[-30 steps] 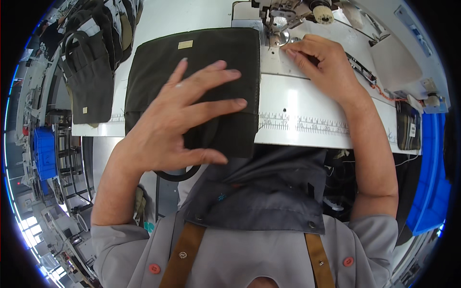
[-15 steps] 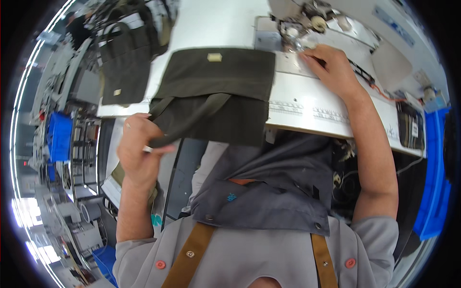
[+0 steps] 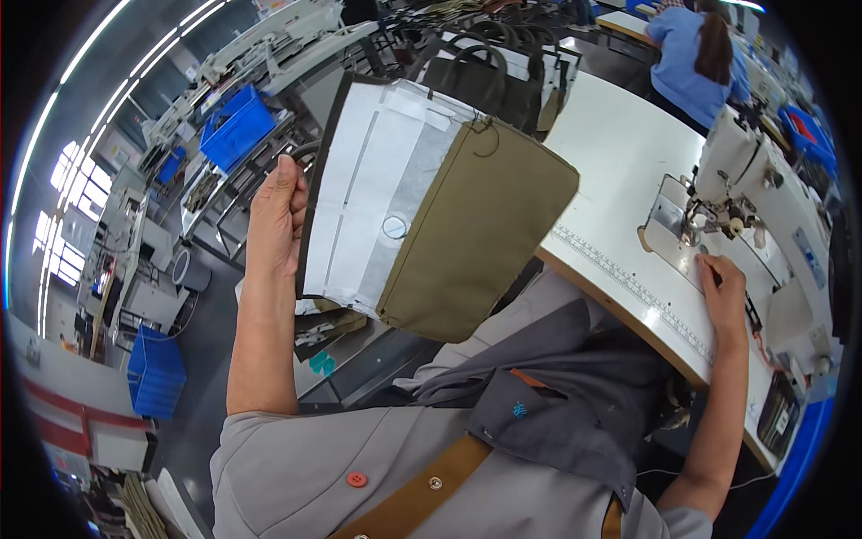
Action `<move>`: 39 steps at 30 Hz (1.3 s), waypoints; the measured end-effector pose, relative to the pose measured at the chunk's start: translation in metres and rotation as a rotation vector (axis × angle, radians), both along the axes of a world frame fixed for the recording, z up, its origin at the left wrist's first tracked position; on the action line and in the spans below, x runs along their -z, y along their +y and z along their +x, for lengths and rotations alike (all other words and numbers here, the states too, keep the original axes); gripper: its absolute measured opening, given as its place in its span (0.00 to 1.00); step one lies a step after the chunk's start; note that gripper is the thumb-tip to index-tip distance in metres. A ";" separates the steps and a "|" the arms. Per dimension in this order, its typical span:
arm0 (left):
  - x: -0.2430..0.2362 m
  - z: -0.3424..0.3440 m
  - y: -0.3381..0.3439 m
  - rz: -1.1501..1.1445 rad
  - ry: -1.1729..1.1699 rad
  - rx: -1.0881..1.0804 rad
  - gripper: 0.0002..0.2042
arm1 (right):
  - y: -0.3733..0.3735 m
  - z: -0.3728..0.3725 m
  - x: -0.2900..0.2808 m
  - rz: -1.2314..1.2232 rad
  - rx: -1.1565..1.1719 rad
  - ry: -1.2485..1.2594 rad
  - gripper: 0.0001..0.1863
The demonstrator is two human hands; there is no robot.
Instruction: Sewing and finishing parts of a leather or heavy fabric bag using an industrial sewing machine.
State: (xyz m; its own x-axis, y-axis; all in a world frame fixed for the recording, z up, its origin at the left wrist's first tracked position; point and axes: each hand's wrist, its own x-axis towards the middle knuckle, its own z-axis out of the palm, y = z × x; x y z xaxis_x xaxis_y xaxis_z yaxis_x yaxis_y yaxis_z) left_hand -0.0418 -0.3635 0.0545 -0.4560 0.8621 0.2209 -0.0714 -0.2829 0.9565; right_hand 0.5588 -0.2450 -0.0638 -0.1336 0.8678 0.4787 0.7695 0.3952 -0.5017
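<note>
My left hand (image 3: pixel 277 216) is closed on the dark strap side of a fabric bag panel, holding it up off the table. The panel's olive cloth (image 3: pixel 480 229) faces me, along with a white backing (image 3: pixel 364 180) that carries a small round disc (image 3: pixel 394 226). A loose dark thread curls at the cloth's upper edge. My right hand (image 3: pixel 724 292) rests by the needle area of a white sewing machine (image 3: pixel 732 166), thumb and forefinger pinched together. Whatever lies between those fingertips is too small to make out.
More dark bag panels with handles (image 3: pixel 480 81) lie beyond the held one. The white sewing table (image 3: pixel 620 117) bears a printed ruler strip along its near edge. A person in blue (image 3: pixel 691 63) sits at the far right. Blue crates (image 3: pixel 238 126) stand at the left.
The bag panel has been lifted off the table leftward and turned over, showing its olive and white side. The view has swung left; my right hand stays by the machine.
</note>
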 end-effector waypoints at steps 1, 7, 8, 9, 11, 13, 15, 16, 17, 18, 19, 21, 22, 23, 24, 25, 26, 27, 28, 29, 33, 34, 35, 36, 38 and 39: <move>0.000 -0.003 -0.005 0.001 -0.008 -0.016 0.20 | 0.001 0.000 0.001 0.007 -0.002 0.015 0.09; 0.011 -0.023 -0.025 -0.125 0.098 -0.163 0.23 | 0.010 0.010 0.009 -0.074 -0.001 0.000 0.10; 0.015 -0.034 -0.024 -0.138 0.087 -0.187 0.23 | 0.011 0.012 0.010 -0.085 -0.026 -0.010 0.10; 0.025 -0.052 -0.024 -0.168 0.058 -0.205 0.22 | 0.014 0.011 0.011 -0.066 -0.017 -0.026 0.10; 0.038 -0.085 -0.031 -0.223 0.012 -0.255 0.22 | 0.018 0.023 0.013 -0.085 -0.009 -0.081 0.12; 0.053 -0.121 -0.037 -0.251 -0.044 -0.334 0.20 | 0.023 0.036 0.017 -0.090 -0.017 -0.102 0.12; 0.069 -0.171 -0.049 -0.212 -0.217 -0.422 0.19 | 0.028 0.044 0.021 -0.088 -0.012 -0.119 0.13; 0.071 -0.185 -0.055 -0.163 -0.258 -0.441 0.18 | 0.031 0.047 0.023 -0.088 -0.006 -0.114 0.13; 0.075 -0.198 -0.062 -0.120 -0.273 -0.486 0.18 | 0.032 0.051 0.025 -0.086 0.000 -0.108 0.14; 0.073 -0.202 -0.065 -0.075 -0.291 -0.527 0.18 | 0.033 0.053 0.025 -0.094 -0.011 -0.120 0.14; 0.064 -0.197 -0.066 -0.087 -0.248 -0.594 0.18 | 0.033 0.054 0.026 -0.116 0.005 -0.134 0.14; 0.057 -0.194 -0.063 -0.090 -0.222 -0.613 0.17 | 0.030 0.054 0.020 -0.178 0.045 -0.179 0.14; 0.056 -0.193 -0.059 -0.085 -0.193 -0.618 0.17 | 0.031 0.057 0.023 -0.181 0.038 -0.185 0.14; 0.055 -0.192 -0.054 -0.081 -0.205 -0.623 0.18 | 0.033 0.061 0.026 -0.183 0.020 -0.153 0.15; 0.058 -0.194 -0.051 -0.085 -0.206 -0.628 0.18 | 0.032 0.062 0.027 -0.186 0.002 -0.119 0.15; 0.061 -0.198 -0.046 -0.097 -0.225 -0.603 0.18 | 0.031 0.062 0.027 -0.189 -0.002 -0.121 0.15; 0.064 -0.202 -0.041 -0.108 -0.243 -0.578 0.18 | 0.030 0.062 0.027 -0.192 0.002 -0.130 0.15; 0.069 -0.203 -0.034 -0.113 -0.277 -0.574 0.19 | 0.029 0.061 0.024 -0.193 0.009 -0.145 0.16; 0.076 -0.202 -0.030 -0.099 -0.247 -0.548 0.17 | 0.028 0.060 0.022 -0.192 0.007 -0.151 0.16; 0.082 -0.202 -0.026 -0.086 -0.201 -0.511 0.16 | 0.027 0.060 0.020 -0.196 0.021 -0.157 0.16; 0.094 -0.216 -0.011 -0.049 0.008 -0.283 0.15 | 0.025 0.066 0.021 -0.212 0.070 -0.184 0.16; 0.100 -0.221 -0.012 -0.054 0.008 -0.283 0.15 | 0.024 0.066 0.021 -0.217 0.069 -0.186 0.16; 0.106 -0.226 -0.015 -0.190 0.277 -0.323 0.14 | 0.024 0.066 0.020 -0.213 0.064 -0.191 0.16; 0.113 -0.234 -0.019 -0.326 0.548 -0.355 0.12 | 0.024 0.066 0.019 -0.211 0.061 -0.197 0.17; 0.133 -0.264 -0.034 -0.448 1.013 -0.231 0.08 | 0.025 0.065 0.019 -0.226 0.067 -0.188 0.17; 0.144 -0.269 -0.043 -0.505 1.255 -0.251 0.08 | 0.026 0.064 0.019 -0.236 0.075 -0.180 0.17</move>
